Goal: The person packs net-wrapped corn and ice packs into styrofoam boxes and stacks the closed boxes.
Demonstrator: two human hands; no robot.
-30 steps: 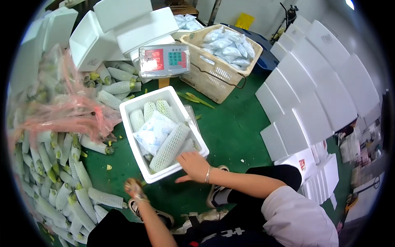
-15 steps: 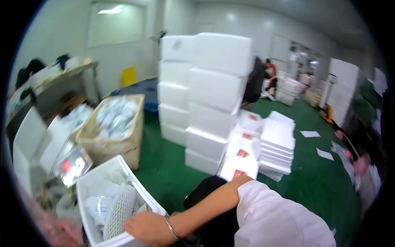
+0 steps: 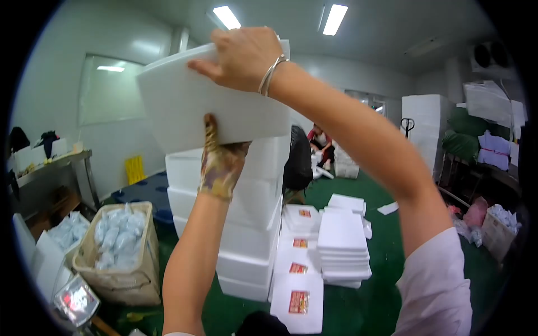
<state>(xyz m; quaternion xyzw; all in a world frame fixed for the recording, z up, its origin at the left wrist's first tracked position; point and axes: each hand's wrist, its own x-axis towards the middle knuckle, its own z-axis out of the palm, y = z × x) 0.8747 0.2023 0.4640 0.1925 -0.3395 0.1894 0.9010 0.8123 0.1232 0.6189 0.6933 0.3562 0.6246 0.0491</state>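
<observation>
A white foam box (image 3: 196, 106) is raised in front of me at the top of the stacked foam boxes (image 3: 249, 224); its inside is hidden from this angle. My right hand (image 3: 246, 59), bare with a silver bangle at the wrist, grips the box's upper edge, fingers over the top and thumb on the near face. My left hand (image 3: 221, 165), in a patterned glove, supports the bottom edge from below, its thumb pressed up against the near face. I cannot tell whether the box touches the stack.
Foam lids with red labels (image 3: 298, 302) lie beside the stack, next to a pile of plain lids (image 3: 343, 241). At left stand a beige tub (image 3: 115, 285) of bagged ice-like packs and a lit display (image 3: 77, 299). A person (image 3: 319, 143) sits farther back.
The foam box has risen from low at the left to the top of the stack. My right hand went up with its edge, my left hand has come into view, and the camera has tilted up.
</observation>
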